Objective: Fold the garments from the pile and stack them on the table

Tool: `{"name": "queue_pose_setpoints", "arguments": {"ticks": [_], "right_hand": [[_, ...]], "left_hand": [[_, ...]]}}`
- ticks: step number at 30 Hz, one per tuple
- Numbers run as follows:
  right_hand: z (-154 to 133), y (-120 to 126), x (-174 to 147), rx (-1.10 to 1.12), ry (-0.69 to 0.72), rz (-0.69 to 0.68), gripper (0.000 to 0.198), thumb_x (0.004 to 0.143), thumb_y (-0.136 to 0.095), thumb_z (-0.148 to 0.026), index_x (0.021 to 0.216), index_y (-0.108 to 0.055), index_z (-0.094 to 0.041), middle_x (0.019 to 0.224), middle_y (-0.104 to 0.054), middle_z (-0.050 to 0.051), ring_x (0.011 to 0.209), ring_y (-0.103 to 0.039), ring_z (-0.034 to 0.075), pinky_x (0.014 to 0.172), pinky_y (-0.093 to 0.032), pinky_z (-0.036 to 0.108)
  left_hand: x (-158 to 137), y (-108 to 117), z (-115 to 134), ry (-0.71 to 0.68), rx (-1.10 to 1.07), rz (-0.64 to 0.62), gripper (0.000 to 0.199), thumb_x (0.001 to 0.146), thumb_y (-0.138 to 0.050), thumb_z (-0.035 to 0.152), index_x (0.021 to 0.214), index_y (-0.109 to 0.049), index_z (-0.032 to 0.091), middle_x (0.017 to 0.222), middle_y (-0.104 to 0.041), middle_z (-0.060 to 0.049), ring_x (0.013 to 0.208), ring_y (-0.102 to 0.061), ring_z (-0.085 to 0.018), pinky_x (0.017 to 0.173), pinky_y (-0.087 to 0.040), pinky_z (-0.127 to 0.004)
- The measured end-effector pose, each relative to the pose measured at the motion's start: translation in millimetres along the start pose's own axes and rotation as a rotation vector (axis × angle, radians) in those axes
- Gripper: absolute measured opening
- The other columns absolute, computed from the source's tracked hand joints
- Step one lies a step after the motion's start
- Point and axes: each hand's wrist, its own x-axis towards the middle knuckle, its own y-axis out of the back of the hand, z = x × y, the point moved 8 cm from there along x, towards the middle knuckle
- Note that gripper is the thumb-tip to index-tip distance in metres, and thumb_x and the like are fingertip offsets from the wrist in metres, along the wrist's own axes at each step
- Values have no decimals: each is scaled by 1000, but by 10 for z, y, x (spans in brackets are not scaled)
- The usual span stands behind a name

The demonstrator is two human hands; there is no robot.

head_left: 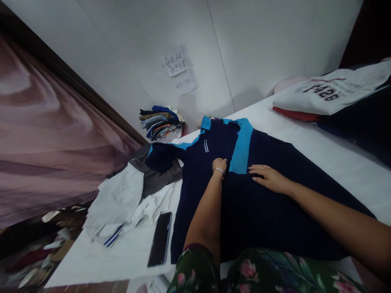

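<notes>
A navy jacket (pixel 201 191) with a bright blue collar and blue panels lies spread on the table in front of me. One sleeve reaches out to the left, over other clothes. My left hand (pixel 220 165), with a bracelet at the wrist, is closed on the jacket's front, near its middle; the exact fold it grips is hidden. My right hand (pixel 271 179) rests palm down on the navy cloth, just right of the wide blue panel, with its fingers stretched out.
White garments (pixel 119 195) and a dark grey one (pixel 159 179) lie to the left, beside a phone (pixel 159 240). A stack of folded clothes (pixel 161 124) stands by the wall. Another pile, topped by a white printed shirt (pixel 332 91), is on the white table (pixel 259 112) at right.
</notes>
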Motion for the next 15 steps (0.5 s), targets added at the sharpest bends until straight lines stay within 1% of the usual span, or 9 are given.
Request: {"name": "queue_pose_setpoints", "arguments": {"ticks": [3, 6, 11, 15], "right_hand": [[-30, 42, 1, 60, -6, 37, 31, 87, -48, -37, 106, -70, -25, 121, -65, 6, 119, -57, 24, 103, -45, 47], [-65, 72, -2, 81, 7, 75, 30, 87, -47, -35, 102, -70, -24, 117, -67, 6, 114, -60, 23, 101, -47, 45], [-65, 55, -12, 54, 2, 64, 28, 86, -48, -34, 98, -71, -24, 116, -68, 6, 113, -60, 24, 101, -47, 46], [-47, 47, -21, 52, -7, 52, 29, 86, -47, -34, 99, -71, -24, 117, -67, 6, 114, -59, 24, 101, -47, 46]], "left_hand": [[28, 32, 0, 2, 51, -18, 23, 84, -55, 37, 74, -66, 20, 80, -69, -5, 76, -64, -17, 65, -43, -25], [51, 38, -4, 18, 117, -59, 20, 83, -57, 35, 80, -69, 19, 91, -71, -9, 86, -66, -19, 70, -45, -25], [40, 7, 12, 45, 192, -106, 22, 83, -58, 35, 92, -71, 20, 109, -71, -10, 98, -66, -22, 73, -47, -26], [26, 11, 6, 49, 232, -111, 27, 85, -55, 38, 100, -69, 20, 116, -68, -12, 105, -64, -23, 78, -47, -27]]}}
